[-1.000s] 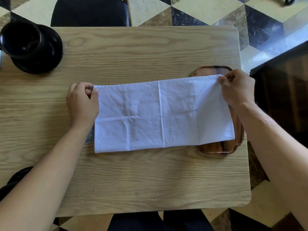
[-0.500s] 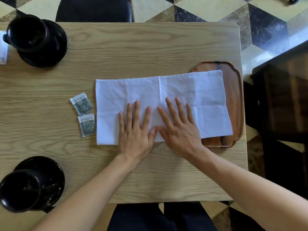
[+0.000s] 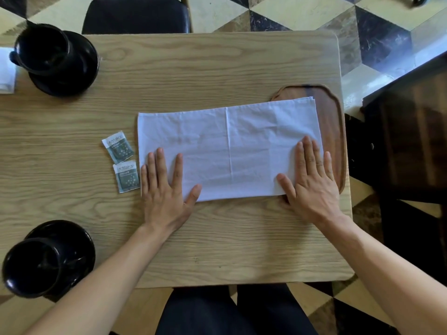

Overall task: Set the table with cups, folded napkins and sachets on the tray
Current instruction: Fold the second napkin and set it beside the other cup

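A white cloth napkin, folded into a long strip, lies flat across the middle of the wooden table, its right end over the brown wooden tray. My left hand presses flat on the strip's near left corner, fingers spread. My right hand presses flat on its near right corner, over the tray's edge. Two grey-green sachets lie on the table just left of the napkin. One black cup on a saucer stands at the far left, another at the near left.
The light wooden table ends close at the right, beside a dark cabinet. A black chair stands at the far side. Something white shows at the left edge by the far cup. My dark-trousered lap is below.
A second ago both hands held the strip's far corners. They then pressed flat together at the middle, and have now slid apart to its left and right ends.
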